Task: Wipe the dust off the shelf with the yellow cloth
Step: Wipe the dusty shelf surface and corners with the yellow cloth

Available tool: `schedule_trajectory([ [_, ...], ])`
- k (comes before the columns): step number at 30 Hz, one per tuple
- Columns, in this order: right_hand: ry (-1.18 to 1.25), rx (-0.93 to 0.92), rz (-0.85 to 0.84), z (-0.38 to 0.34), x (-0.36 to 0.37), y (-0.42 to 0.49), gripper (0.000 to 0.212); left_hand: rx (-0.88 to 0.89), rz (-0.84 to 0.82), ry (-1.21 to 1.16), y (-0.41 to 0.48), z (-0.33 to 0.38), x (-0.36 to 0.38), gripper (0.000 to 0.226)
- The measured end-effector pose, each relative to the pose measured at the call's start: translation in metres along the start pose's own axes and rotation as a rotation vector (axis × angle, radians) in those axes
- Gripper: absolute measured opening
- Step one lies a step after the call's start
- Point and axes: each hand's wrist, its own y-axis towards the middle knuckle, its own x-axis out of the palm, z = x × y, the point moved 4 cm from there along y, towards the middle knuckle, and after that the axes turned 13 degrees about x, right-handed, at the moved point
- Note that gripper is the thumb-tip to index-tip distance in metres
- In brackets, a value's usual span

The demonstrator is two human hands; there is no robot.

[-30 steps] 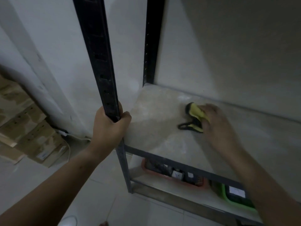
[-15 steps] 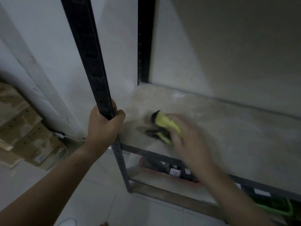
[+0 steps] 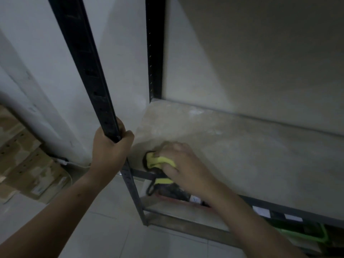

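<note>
The dusty pale shelf board (image 3: 251,151) fills the right half of the head view, with whitish dust smears near its back edge. My right hand (image 3: 183,164) presses the yellow cloth (image 3: 158,161) with black trim onto the board's front left corner; part of the cloth hangs over the front rail. My left hand (image 3: 109,148) is wrapped around the black front upright post (image 3: 87,71) of the rack, just left of the board.
A second black upright (image 3: 154,53) stands at the back left corner against the wall. Below the board, a lower shelf holds a red tray (image 3: 178,198) and a green basket (image 3: 307,233). Cardboard boxes (image 3: 24,161) lean at the left on the tiled floor.
My right hand has dragged the yellow cloth from the middle of the board toward me and leftward to the front left corner. My left hand keeps its grip on the post.
</note>
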Motion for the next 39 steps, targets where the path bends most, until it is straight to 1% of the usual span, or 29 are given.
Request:
schedule_trajectory([
  [1, 0.061, 0.035, 0.017, 0.014, -0.016, 0.000, 0.035, 0.001, 0.004, 0.009, 0.000, 0.001, 0.001, 0.024],
  [2, 0.052, 0.111, 0.083, 0.034, -0.033, -0.002, 0.037, -0.001, 0.008, 0.015, 0.000, 0.002, 0.001, 0.023],
  [3, -0.024, 0.222, 0.171, 0.060, -0.052, -0.004, 0.038, -0.004, 0.009, 0.018, 0.000, 0.002, 0.001, 0.025],
  [5, -0.268, 0.503, 0.307, 0.112, -0.084, -0.016, 0.040, -0.002, 0.003, 0.012, 0.000, 0.002, 0.001, 0.032],
  [6, -0.349, 0.619, 0.321, 0.131, -0.093, -0.024, 0.042, 0.001, -0.002, 0.013, 0.000, 0.002, 0.001, 0.035],
  [7, -0.387, 0.684, 0.305, 0.143, -0.095, -0.027, 0.045, 0.007, -0.006, 0.020, 0.000, 0.003, 0.000, 0.036],
  [8, -0.405, 0.698, 0.283, 0.150, -0.092, -0.028, 0.047, 0.014, -0.010, 0.022, 0.000, 0.003, 0.001, 0.037],
  [12, -0.408, 0.640, 0.299, 0.148, -0.076, -0.001, 0.050, 0.018, -0.006, 0.012, 0.001, 0.003, 0.002, 0.038],
  [17, -0.466, 0.495, 0.350, 0.128, -0.065, 0.064, 0.040, 0.003, -0.005, 0.016, 0.000, 0.000, 0.001, 0.035],
  [20, -0.502, 0.537, 0.291, 0.110, -0.060, 0.104, 0.034, -0.001, -0.018, 0.034, 0.000, 0.001, 0.000, 0.035],
  [23, -0.457, 0.480, 0.323, 0.077, -0.045, 0.138, 0.037, 0.002, -0.024, 0.019, 0.000, 0.001, 0.001, 0.031],
  [25, -0.398, 0.424, 0.233, 0.046, -0.025, 0.159, 0.044, 0.022, -0.033, 0.024, -0.001, 0.001, 0.001, 0.028],
  [27, -0.235, 0.283, 0.054, 0.012, 0.001, 0.173, 0.047, 0.044, -0.039, 0.040, 0.000, -0.001, 0.000, 0.028],
  [29, -0.151, 0.155, -0.125, -0.015, 0.018, 0.176, 0.052, 0.041, -0.045, 0.045, 0.001, -0.002, -0.001, 0.030],
  [31, 0.001, 0.128, -0.206, -0.020, 0.014, 0.172, 0.061, 0.035, -0.049, 0.052, 0.001, -0.002, -0.001, 0.029],
  [32, 0.098, 0.134, -0.196, -0.016, 0.004, 0.166, 0.063, 0.030, -0.047, 0.050, 0.001, -0.002, -0.001, 0.029],
  [34, 0.213, 0.131, -0.049, 0.007, -0.028, 0.150, 0.060, 0.024, -0.040, 0.040, 0.001, -0.002, 0.000, 0.029],
  [36, 0.160, 0.191, 0.157, 0.047, -0.069, 0.124, 0.057, 0.033, -0.044, 0.046, 0.002, -0.002, 0.000, 0.030],
  [38, 0.014, 0.283, 0.336, 0.098, -0.110, 0.092, 0.058, 0.038, -0.046, 0.046, 0.003, -0.001, 0.001, 0.036],
  [39, -0.049, 0.365, 0.418, 0.126, -0.129, 0.072, 0.053, 0.041, -0.047, 0.044, 0.003, -0.001, 0.001, 0.038],
])
